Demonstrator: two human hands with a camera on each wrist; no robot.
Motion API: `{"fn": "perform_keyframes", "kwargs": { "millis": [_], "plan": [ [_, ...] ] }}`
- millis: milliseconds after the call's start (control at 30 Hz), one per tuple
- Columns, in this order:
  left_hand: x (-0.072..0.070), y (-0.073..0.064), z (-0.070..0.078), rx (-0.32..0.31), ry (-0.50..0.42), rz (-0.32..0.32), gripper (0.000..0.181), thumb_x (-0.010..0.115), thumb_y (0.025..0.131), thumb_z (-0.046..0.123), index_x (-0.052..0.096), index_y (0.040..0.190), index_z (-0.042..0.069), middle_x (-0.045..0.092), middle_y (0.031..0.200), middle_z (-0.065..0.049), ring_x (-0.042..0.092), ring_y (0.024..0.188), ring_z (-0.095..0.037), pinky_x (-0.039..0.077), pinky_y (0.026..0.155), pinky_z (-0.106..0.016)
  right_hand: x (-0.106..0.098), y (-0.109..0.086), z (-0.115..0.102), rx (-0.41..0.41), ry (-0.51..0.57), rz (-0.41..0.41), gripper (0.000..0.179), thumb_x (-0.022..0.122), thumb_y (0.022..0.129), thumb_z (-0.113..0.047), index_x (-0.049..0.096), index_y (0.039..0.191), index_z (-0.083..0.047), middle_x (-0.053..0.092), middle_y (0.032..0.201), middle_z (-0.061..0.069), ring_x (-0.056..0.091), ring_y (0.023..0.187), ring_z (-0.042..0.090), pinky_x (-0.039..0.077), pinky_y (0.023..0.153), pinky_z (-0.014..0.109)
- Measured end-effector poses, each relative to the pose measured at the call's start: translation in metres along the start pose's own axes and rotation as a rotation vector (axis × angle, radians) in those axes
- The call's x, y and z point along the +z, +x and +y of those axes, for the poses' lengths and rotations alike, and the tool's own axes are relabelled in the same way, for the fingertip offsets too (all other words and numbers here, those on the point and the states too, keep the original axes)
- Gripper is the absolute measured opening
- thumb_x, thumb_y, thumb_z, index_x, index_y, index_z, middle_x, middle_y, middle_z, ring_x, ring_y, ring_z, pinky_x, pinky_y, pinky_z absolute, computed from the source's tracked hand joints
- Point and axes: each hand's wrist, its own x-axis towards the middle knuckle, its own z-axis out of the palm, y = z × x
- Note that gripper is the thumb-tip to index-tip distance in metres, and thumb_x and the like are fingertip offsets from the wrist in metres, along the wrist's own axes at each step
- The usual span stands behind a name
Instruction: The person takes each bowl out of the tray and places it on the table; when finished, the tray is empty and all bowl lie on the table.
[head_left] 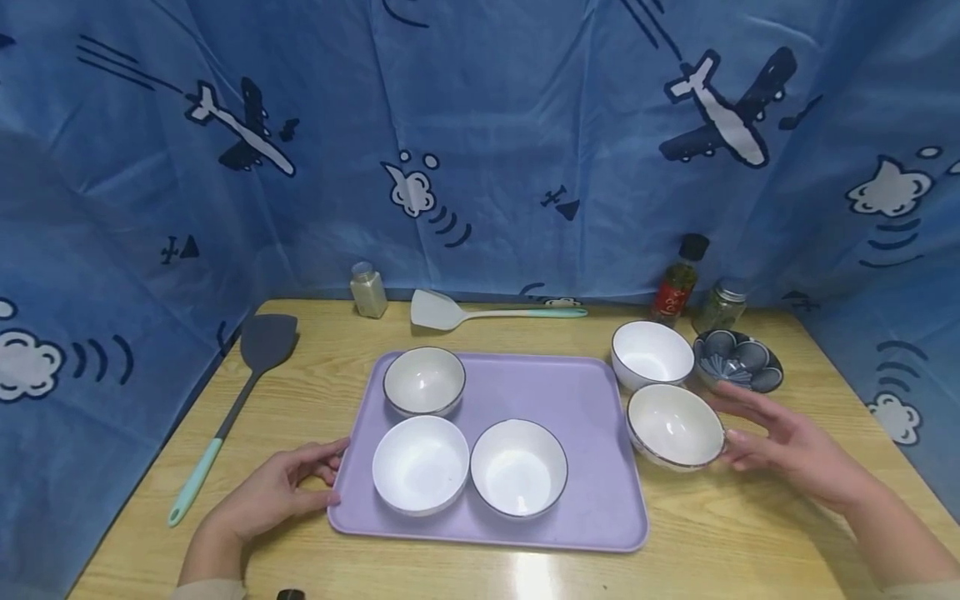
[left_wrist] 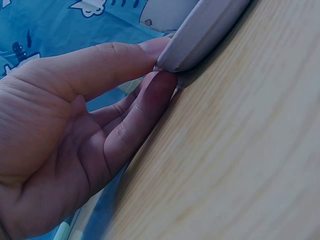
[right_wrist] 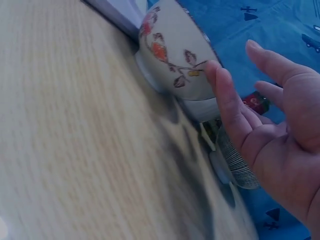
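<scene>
I record the blue printed curtain (head_left: 480, 125) as the largest item, hanging beyond the left grip (head_left: 272, 492) and the right grip (head_left: 787, 450). The wooden counter (head_left: 720, 533) extends beneath both. Next in size, the lavender tray (head_left: 540, 387) lies on that counter between the two; the left grip has its left edge held at the thumb and fingertips. A grey spatula (head_left: 238, 406) with a mint handle lies to the left of the left grip, and a white spatula (head_left: 487, 314) lies beyond the tray, forward and right of that grip. Of the bowls, the floral bowl (head_left: 675, 425) stands just left of the right grip, beside the tray's right edge. The right grip has its fingers loosely extended, with one fingertip at this bowl's rim; I cannot certify contact. Three pale bowls (head_left: 421, 464) stand upright on the tray, to the right of the left grip. A white bowl (head_left: 652, 354) and a dark petal-patterned bowl (head_left: 735, 362) stand beyond the right grip. Farther past it I note a red-labelled bottle (head_left: 675, 287) and a glass jar (head_left: 720, 307). Smallest, a capped shaker (head_left: 368, 290) stands well forward of the left grip, near the curtain.
</scene>
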Motion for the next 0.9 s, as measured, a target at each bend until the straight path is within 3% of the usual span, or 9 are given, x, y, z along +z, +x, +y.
{"fn": "perform_keyframes", "kwargs": {
  "millis": [267,500,667,900],
  "plan": [
    [0.0,-0.001,0.0,-0.004,-0.004,-0.002,0.074,0.08,0.085,0.022,0.046,0.148,0.002,0.06,0.125,-0.018,0.061,0.102,-0.011,0.047,0.09,-0.016,-0.003,0.001,-0.015,-0.081,-0.01,0.017,0.062,0.048,0.101,0.005,0.024,0.158,-0.007,0.057,0.141,-0.015,0.073,0.087,0.029,0.06,0.074,0.036],
    [0.0,0.0,0.0,-0.005,-0.009,-0.001,0.074,0.08,0.085,0.022,0.046,0.148,0.002,0.06,0.125,-0.018,0.061,0.103,-0.01,0.048,0.09,-0.016,0.011,0.015,-0.031,-0.079,-0.004,0.005,0.065,0.056,0.098,0.003,0.027,0.156,-0.005,0.059,0.141,-0.013,0.073,0.087,0.024,0.06,0.073,0.037],
    [0.0,-0.001,0.001,-0.013,-0.013,-0.005,0.075,0.08,0.085,0.023,0.045,0.148,0.003,0.06,0.126,-0.018,0.061,0.103,-0.011,0.048,0.09,-0.016,0.021,0.027,-0.041,-0.137,-0.02,-0.058,0.066,0.058,0.097,0.004,0.029,0.155,-0.003,0.059,0.142,-0.003,0.071,0.093,0.022,0.06,0.074,0.038],
    [0.0,0.0,0.001,-0.017,-0.014,-0.004,0.075,0.08,0.085,0.023,0.046,0.148,0.003,0.06,0.126,-0.018,0.061,0.103,-0.012,0.047,0.091,-0.016,0.047,0.045,-0.055,-0.147,0.083,-0.189,0.064,0.056,0.098,0.003,0.03,0.155,-0.005,0.059,0.143,-0.003,0.072,0.094,0.018,0.059,0.079,0.04]
  ]
}}
